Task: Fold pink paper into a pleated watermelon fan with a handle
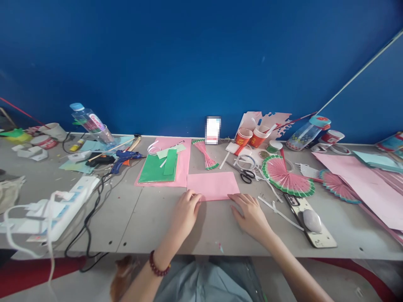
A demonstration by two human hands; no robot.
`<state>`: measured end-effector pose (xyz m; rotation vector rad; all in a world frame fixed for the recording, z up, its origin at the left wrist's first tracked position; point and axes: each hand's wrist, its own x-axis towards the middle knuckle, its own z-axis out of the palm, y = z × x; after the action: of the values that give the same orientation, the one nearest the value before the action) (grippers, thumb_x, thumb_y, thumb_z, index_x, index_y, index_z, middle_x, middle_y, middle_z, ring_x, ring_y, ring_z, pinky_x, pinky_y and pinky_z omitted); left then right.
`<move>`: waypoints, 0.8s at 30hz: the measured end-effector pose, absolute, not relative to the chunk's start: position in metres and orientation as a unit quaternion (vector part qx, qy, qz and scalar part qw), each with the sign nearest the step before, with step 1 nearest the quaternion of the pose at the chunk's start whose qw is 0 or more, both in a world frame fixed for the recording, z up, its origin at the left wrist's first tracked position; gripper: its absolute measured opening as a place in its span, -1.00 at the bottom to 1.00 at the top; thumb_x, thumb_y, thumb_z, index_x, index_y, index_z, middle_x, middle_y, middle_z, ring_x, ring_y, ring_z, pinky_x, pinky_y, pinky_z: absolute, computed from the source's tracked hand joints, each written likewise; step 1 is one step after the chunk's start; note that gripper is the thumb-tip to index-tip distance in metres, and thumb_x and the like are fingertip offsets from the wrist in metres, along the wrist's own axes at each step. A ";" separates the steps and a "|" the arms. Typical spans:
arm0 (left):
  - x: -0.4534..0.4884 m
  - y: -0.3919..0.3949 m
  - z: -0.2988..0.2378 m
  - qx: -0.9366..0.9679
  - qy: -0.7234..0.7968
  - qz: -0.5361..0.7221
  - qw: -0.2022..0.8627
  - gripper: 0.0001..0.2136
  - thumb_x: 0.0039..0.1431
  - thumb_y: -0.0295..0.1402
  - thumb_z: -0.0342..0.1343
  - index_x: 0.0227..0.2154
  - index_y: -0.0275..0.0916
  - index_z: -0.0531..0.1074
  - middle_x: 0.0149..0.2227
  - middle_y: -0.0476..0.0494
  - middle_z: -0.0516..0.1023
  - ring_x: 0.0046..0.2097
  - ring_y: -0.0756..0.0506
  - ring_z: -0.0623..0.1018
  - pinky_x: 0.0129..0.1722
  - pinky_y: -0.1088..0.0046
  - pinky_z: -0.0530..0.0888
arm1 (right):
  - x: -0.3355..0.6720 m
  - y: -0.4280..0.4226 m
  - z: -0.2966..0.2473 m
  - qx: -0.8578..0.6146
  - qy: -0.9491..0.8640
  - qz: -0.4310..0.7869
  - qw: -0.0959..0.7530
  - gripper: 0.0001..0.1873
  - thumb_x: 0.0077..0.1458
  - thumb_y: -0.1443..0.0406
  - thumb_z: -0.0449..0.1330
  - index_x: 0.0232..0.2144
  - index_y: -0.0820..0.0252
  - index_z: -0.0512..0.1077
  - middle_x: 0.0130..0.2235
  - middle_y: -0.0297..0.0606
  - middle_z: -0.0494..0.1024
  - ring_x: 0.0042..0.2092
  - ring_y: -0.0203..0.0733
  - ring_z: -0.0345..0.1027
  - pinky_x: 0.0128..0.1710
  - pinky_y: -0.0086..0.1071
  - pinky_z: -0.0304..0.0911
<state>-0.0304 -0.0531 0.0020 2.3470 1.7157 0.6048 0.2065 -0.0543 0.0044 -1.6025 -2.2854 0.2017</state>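
Note:
A rectangular pink sheet of paper (214,186) lies flat on the table in front of me. At its near left corner, my left hand (187,209) has curled fingers and a thumb close together on the edge of the paper. My right hand (250,214) rests at the near right corner, fingertips on the paper and thumb held apart below the edge. Left of the sheet is a stack of green paper (154,170) on larger pink paper (183,178). Behind it lies a pleated pink strip with green ends (206,155). Black-handled scissors (247,176) lie to the right.
A watermelon-patterned paper fan (286,176) and a phone (310,222) with a grey mouse (312,220) lie rightward. Red paper cups (244,137) and a lit phone (213,131) stand at the back. On the left are a blue glue gun (124,159), a power strip (74,205) and a bottle (91,121).

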 end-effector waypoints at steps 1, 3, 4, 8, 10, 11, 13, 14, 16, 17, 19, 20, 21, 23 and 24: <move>-0.036 -0.050 0.003 0.798 0.565 0.190 0.087 -0.76 0.19 -0.54 -0.06 -0.16 -0.16 0.40 -0.20 -0.09 0.40 -0.18 -0.07 0.44 -0.22 0.41 0.40 | 0.210 -0.050 0.004 -0.561 -0.799 0.103 0.192 -0.64 0.12 0.33 -0.02 -0.05 0.14 0.40 -0.08 -0.16 0.50 -0.08 -0.10 0.33 -0.12 -0.24 0.20; -0.044 -0.046 0.006 0.828 0.534 0.153 0.079 -0.78 0.19 -0.57 -0.06 -0.22 -0.17 0.41 -0.23 -0.07 0.41 -0.19 -0.06 0.44 -0.24 0.43 0.41 | 0.217 -0.041 0.003 -0.549 -0.778 0.175 0.251 -0.64 0.11 0.37 -0.07 -0.10 0.18 0.41 -0.12 -0.16 0.52 -0.10 -0.15 0.37 -0.11 -0.28 0.23; -0.047 -0.044 0.009 0.842 0.519 0.132 0.070 -0.77 0.18 -0.59 -0.06 -0.23 -0.18 0.41 -0.25 -0.07 0.41 -0.19 -0.06 0.44 -0.26 0.43 0.41 | 0.221 -0.037 0.002 -0.547 -0.762 0.206 0.279 -0.65 0.11 0.38 -0.08 -0.13 0.19 0.41 -0.15 -0.16 0.52 -0.13 -0.17 0.38 -0.12 -0.30 0.25; -0.053 -0.039 0.016 0.884 0.462 0.072 0.030 -0.74 0.13 -0.67 -0.07 -0.27 -0.23 0.40 -0.28 -0.07 0.42 -0.21 -0.06 0.45 -0.30 0.45 0.41 | 0.235 -0.027 -0.004 -0.558 -0.725 0.237 0.327 -0.69 0.08 0.36 -0.06 -0.18 0.18 0.40 -0.16 -0.16 0.50 -0.18 -0.19 0.40 -0.18 -0.32 0.30; -0.054 -0.038 0.017 0.895 0.441 0.060 0.011 -0.73 0.12 -0.68 -0.08 -0.25 -0.24 0.40 -0.28 -0.09 0.42 -0.21 -0.06 0.46 -0.31 0.45 0.42 | 0.239 -0.024 -0.007 -0.567 -0.724 0.233 0.317 -0.72 0.08 0.32 -0.03 -0.19 0.17 0.40 -0.15 -0.16 0.49 -0.18 -0.19 0.40 -0.20 -0.32 0.30; -0.054 -0.037 0.016 0.899 0.434 0.058 0.002 -0.73 0.12 -0.68 -0.08 -0.24 -0.25 0.40 -0.27 -0.09 0.43 -0.20 -0.07 0.46 -0.31 0.45 0.42 | 0.241 -0.022 -0.009 -0.571 -0.724 0.232 0.309 -0.74 0.08 0.30 -0.01 -0.20 0.16 0.40 -0.16 -0.17 0.48 -0.18 -0.19 0.39 -0.22 -0.32 0.31; -0.055 -0.037 0.013 0.901 0.428 0.063 -0.011 -0.72 0.11 -0.69 -0.08 -0.23 -0.25 0.39 -0.27 -0.10 0.43 -0.19 -0.07 0.46 -0.31 0.44 0.42 | 0.243 -0.018 -0.011 -0.575 -0.731 0.224 0.290 -0.78 0.07 0.27 0.03 -0.25 0.16 0.40 -0.20 -0.19 0.48 -0.20 -0.17 0.38 -0.24 -0.31 0.31; -0.056 -0.037 0.012 0.902 0.427 0.067 -0.015 -0.72 0.11 -0.69 -0.09 -0.23 -0.24 0.39 -0.27 -0.10 0.43 -0.19 -0.07 0.46 -0.32 0.44 0.42 | 0.244 -0.016 -0.012 -0.573 -0.738 0.216 0.283 -0.81 0.06 0.26 0.04 -0.29 0.16 0.40 -0.23 -0.20 0.47 -0.21 -0.17 0.37 -0.23 -0.30 0.30; -0.057 -0.038 0.010 0.903 0.423 0.075 -0.019 -0.72 0.12 -0.69 -0.09 -0.23 -0.24 0.39 -0.27 -0.10 0.43 -0.20 -0.08 0.46 -0.33 0.44 0.42 | 0.246 -0.011 -0.014 -0.562 -0.755 0.197 0.273 -0.86 0.05 0.28 0.05 -0.36 0.18 0.40 -0.28 -0.21 0.44 -0.23 -0.17 0.35 -0.20 -0.27 0.28; -0.058 -0.038 0.009 0.904 0.420 0.076 -0.020 -0.72 0.12 -0.69 -0.09 -0.23 -0.24 0.39 -0.28 -0.10 0.43 -0.20 -0.07 0.46 -0.33 0.44 0.42 | 0.246 -0.009 -0.015 -0.558 -0.762 0.188 0.269 -0.87 0.05 0.30 0.06 -0.38 0.18 0.39 -0.30 -0.21 0.43 -0.23 -0.17 0.33 -0.18 -0.26 0.26; -0.058 -0.037 0.009 0.907 0.413 0.076 -0.024 -0.73 0.12 -0.68 -0.09 -0.24 -0.24 0.38 -0.28 -0.10 0.43 -0.20 -0.07 0.46 -0.33 0.44 0.42 | 0.248 -0.006 -0.017 -0.557 -0.772 0.174 0.254 -0.91 0.05 0.32 0.06 -0.40 0.19 0.37 -0.30 -0.22 0.40 -0.24 -0.16 0.31 -0.17 -0.25 0.24; -0.058 -0.037 0.008 0.908 0.411 0.075 -0.028 -0.73 0.12 -0.68 -0.09 -0.24 -0.24 0.38 -0.28 -0.11 0.43 -0.20 -0.08 0.46 -0.33 0.44 0.41 | 0.248 -0.006 -0.018 -0.560 -0.774 0.167 0.245 -0.92 0.05 0.33 0.07 -0.40 0.19 0.36 -0.30 -0.22 0.40 -0.24 -0.16 0.30 -0.16 -0.24 0.23; -0.058 -0.037 0.008 0.910 0.408 0.072 -0.034 -0.74 0.12 -0.68 -0.09 -0.25 -0.24 0.38 -0.28 -0.11 0.44 -0.20 -0.08 0.46 -0.33 0.43 0.41 | 0.249 -0.006 -0.019 -0.564 -0.775 0.159 0.236 -0.93 0.05 0.33 0.07 -0.41 0.18 0.36 -0.30 -0.22 0.39 -0.23 -0.15 0.29 -0.16 -0.24 0.22; -0.057 -0.036 0.006 0.912 0.402 0.063 -0.055 -0.75 0.12 -0.68 -0.09 -0.27 -0.25 0.39 -0.29 -0.13 0.44 -0.20 -0.09 0.46 -0.32 0.41 0.41 | 0.250 -0.007 -0.020 -0.573 -0.775 0.144 0.224 -0.93 0.06 0.32 0.08 -0.42 0.17 0.36 -0.29 -0.22 0.38 -0.22 -0.14 0.28 -0.14 -0.22 0.21; -0.057 -0.035 0.006 0.913 0.397 0.059 -0.068 -0.76 0.12 -0.67 -0.09 -0.28 -0.26 0.39 -0.30 -0.13 0.45 -0.21 -0.10 0.46 -0.32 0.40 0.41 | 0.250 -0.008 -0.021 -0.575 -0.775 0.139 0.222 -0.92 0.06 0.32 0.08 -0.42 0.17 0.37 -0.29 -0.22 0.38 -0.21 -0.13 0.28 -0.14 -0.22 0.20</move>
<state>-0.0569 -0.0355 0.0056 3.0007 1.3051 0.1926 0.2502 -0.0080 -0.0208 -1.5881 -2.1416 0.3846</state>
